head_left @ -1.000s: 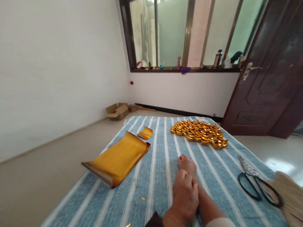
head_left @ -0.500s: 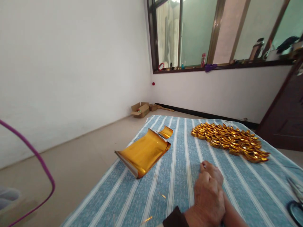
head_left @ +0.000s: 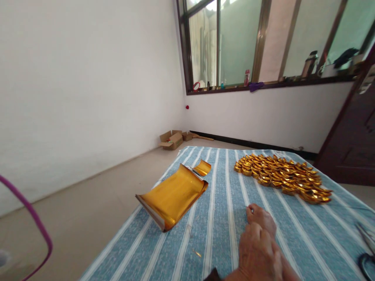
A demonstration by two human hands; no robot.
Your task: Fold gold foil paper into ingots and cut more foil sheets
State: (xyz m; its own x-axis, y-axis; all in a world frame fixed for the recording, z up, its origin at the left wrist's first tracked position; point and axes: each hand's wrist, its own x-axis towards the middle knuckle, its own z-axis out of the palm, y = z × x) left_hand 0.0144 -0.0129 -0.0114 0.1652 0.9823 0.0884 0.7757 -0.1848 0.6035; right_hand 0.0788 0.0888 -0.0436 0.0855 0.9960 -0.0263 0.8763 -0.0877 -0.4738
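**A:** While your left hand (head_left: 259, 253) sits curled over your foot (head_left: 260, 218), it has no foil in it. It's closed loosely on the ankle, nothing else. I can't see your right hand.

**B:** Where's the stock?

**A:** The foil (head_left: 172, 195) stack lies ahead and left of that hand, well apart from it, with its edges curling up. One small cut piece (head_left: 202, 168) lies just past the stack's far end. The ingots (head_left: 283, 177) are ahead and slightly right of the hand, in a dense flat pile on the sheet (head_left: 216, 218).

**B:** Progress?

**A:** My read is that a big batch is folded and a thick stack is left unfolded. You've got nothing mid-fold right now.

**B:** Anything else close?

**A:** A scrap (head_left: 197, 253) lies left of the hand, near it. The scissors (head_left: 367, 253) are far right, half out of view. The boxes (head_left: 171, 139) are on the floor, far ahead and left of the hand.
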